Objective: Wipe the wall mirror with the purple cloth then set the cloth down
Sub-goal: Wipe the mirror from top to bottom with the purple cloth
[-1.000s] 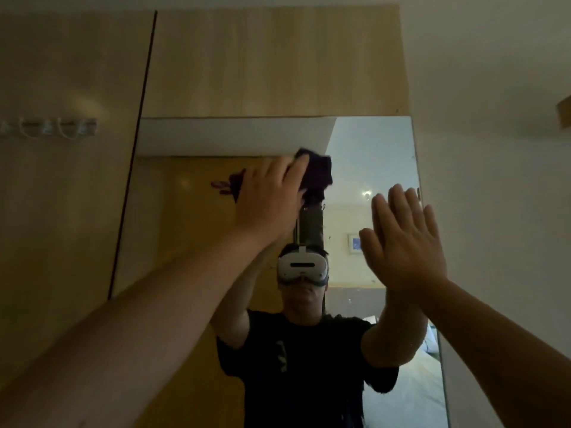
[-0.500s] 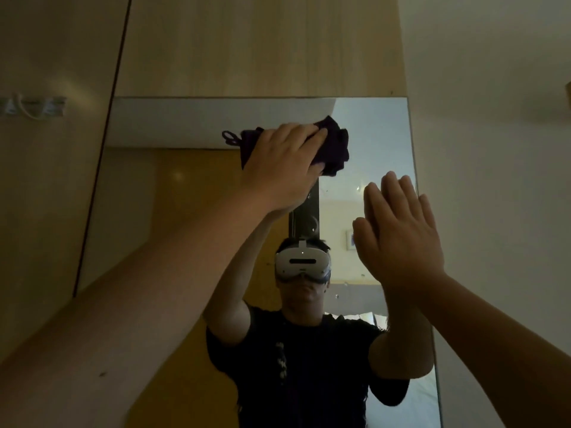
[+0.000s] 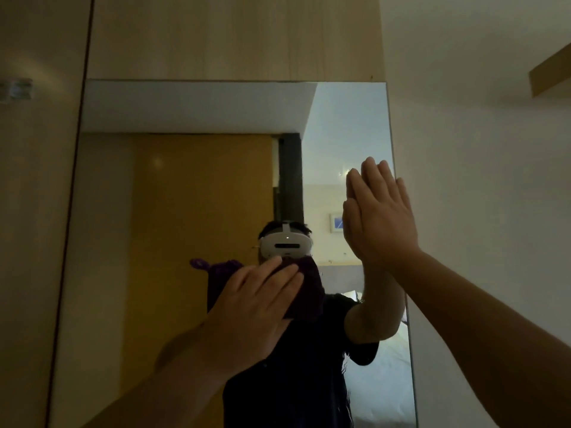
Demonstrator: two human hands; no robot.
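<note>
Pressing the cloth (image 3: 306, 291) flat-fingered against mid-mirror (image 3: 185, 211), the left hand (image 3: 250, 313) leads; the right hand (image 3: 380, 217), open-gripped, braces the mirror's right edge.

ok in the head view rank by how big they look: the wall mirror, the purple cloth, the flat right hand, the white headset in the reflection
1. Frameless wall mirror, largest by far.
2. Flat right hand; nearness to the camera inflates it.
3. Crumpled purple cloth, partly hidden under the left hand.
4. Reflected white headset.
</note>
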